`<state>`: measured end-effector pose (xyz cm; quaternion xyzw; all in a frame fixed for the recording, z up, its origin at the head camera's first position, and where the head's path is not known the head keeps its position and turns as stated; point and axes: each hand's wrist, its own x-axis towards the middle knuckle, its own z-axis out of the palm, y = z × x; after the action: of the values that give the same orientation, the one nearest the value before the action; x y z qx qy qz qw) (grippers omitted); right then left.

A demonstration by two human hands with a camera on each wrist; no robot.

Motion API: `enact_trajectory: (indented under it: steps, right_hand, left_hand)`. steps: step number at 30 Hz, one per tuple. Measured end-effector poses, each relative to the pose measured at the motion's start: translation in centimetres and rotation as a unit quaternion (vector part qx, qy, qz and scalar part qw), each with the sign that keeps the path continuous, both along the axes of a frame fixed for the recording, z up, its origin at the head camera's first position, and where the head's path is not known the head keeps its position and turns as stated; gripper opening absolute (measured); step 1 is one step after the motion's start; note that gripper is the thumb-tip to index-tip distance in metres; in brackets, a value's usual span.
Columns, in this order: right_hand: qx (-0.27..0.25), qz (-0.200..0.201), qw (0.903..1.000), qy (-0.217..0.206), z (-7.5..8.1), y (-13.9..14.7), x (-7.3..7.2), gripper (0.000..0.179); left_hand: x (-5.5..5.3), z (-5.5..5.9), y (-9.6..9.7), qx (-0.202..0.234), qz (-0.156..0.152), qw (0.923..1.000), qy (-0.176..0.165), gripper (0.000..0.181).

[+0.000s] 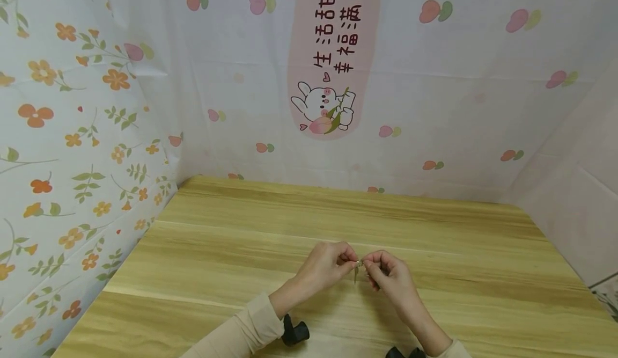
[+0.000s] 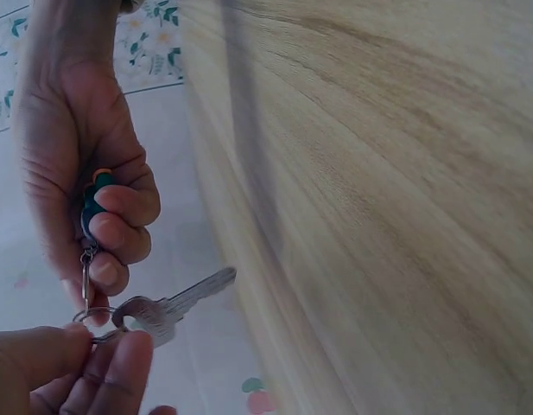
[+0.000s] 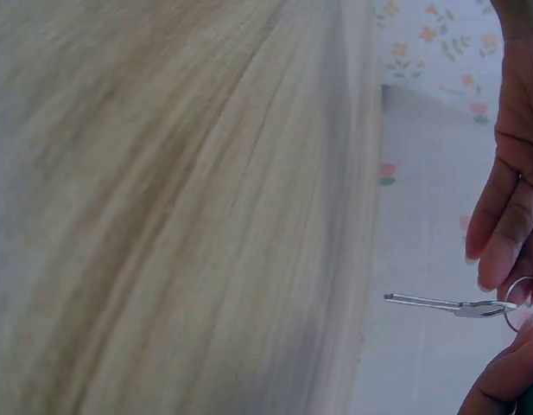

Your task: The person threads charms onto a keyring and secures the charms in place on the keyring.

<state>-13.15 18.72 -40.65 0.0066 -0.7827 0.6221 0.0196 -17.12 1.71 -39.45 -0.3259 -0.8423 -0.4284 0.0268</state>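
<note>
My left hand (image 1: pixel 322 264) pinches a thin metal key ring (image 2: pixel 95 311) between thumb and fingertips. A silver key (image 2: pixel 184 303) hangs from this ring; a second one may overlap it. From the other side, my right hand (image 1: pixel 392 278) pinches the same ring, its fingertips almost meeting the left ones. Within the right hand's curled fingers sits a dark green charm (image 2: pixel 91 207) with an orange part, joined to the ring by a short chain. Both hands are above the wooden table (image 1: pixel 232 240). In the right wrist view the key (image 3: pixel 469 307) points sideways.
Below my left wrist is a black object (image 1: pixel 295 332), and another black object (image 1: pixel 405 353) shows under the right forearm at the bottom edge. A patterned white cloth (image 1: pixel 232 89) hangs behind the table, with a floral cloth (image 1: pixel 72 159) at left.
</note>
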Motion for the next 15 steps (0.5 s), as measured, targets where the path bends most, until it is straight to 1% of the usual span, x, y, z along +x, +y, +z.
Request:
enact_trajectory:
  steps: [4,8,12,15]
  right_hand:
    - [0.032,0.002,0.9986,0.041,-0.14,-0.09,0.07,0.007]
    - [0.055,-0.003,0.9956,0.076,-0.08,-0.21,0.12,0.005]
    - [0.068,-0.005,0.9932,0.095,-0.06,-0.27,0.15,0.005]
    - [0.060,-0.012,0.9951,0.078,-0.03,-0.21,0.11,0.005]
  left_hand:
    - [0.21,0.22,0.08,-0.045,0.011,0.9981,0.040,0.005]
    - [0.35,0.53,0.16,-0.075,0.025,0.9946,0.066,0.004]
    - [0.36,0.55,0.16,-0.076,0.027,0.9948,0.062,0.004]
    - [0.37,0.49,0.10,-0.060,0.025,0.9967,0.048,0.004]
